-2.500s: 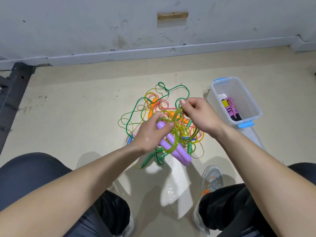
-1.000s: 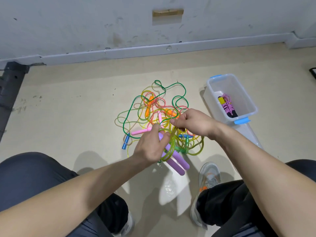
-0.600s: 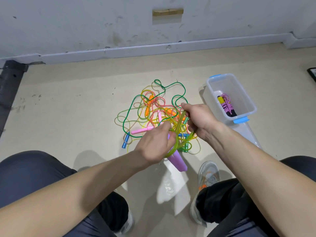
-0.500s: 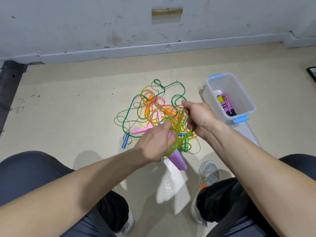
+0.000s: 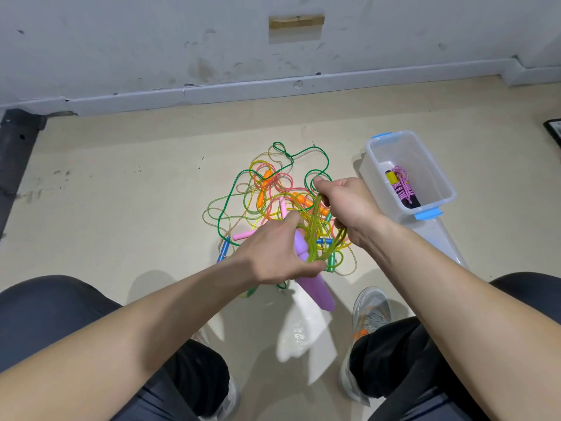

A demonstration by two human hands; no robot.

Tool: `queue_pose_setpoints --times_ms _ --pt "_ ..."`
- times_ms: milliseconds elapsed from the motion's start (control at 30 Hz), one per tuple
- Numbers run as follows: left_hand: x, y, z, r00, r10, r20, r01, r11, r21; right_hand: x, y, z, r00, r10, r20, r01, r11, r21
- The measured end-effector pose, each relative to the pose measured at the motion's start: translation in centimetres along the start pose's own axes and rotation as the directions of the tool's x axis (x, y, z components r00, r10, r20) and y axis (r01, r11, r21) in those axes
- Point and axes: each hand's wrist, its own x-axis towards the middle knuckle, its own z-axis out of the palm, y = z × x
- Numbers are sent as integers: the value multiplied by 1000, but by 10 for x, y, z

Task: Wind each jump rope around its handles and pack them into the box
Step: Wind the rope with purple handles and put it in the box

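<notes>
Now left hand [image 5: 273, 256] grips purple handles [image 5: 318, 294]; right hand [image 5: 349, 205] clutches yellow-green rope [image 5: 313, 229].

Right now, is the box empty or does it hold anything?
Not empty. One wound rope, pink cord round dark handles, lies in the box; the rest of its floor is bare.

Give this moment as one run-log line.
step: winding | left hand: grips purple handles | right hand: holds yellow-green rope | box: one wound rope inside | floor: tangled ropes
</notes>
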Motion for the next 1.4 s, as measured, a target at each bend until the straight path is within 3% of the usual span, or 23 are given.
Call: queue_pose_setpoints --times_ms 200,500,733,833,1200,1400 --pt "5 -11 3 998 32 52 -29 998 -60 4 0 -10 999 -42 -25 41 998 -37" --pt "12 -17 8 1000 -24 18 29 937 -348 -1 -6 -13 999 -11 32 11 1000 -27" --pt "15 -19 3 999 -26 31 38 879 -474 3 -7 -24 999 4 35 -4 1000 1" --pt "17 -19 -4 999 -23 -29 6 875 -484 3 -7 -32 998 -11 67 11 1000 13" --pt "16 -13 -32 999 28 30 3 662 -750 5 -1 -45 981 -189 46 183 976 116" --pt "16 -13 -43 999 18 32 16 575 -818 1 -3 -43 976 -202 87 187 971 148"
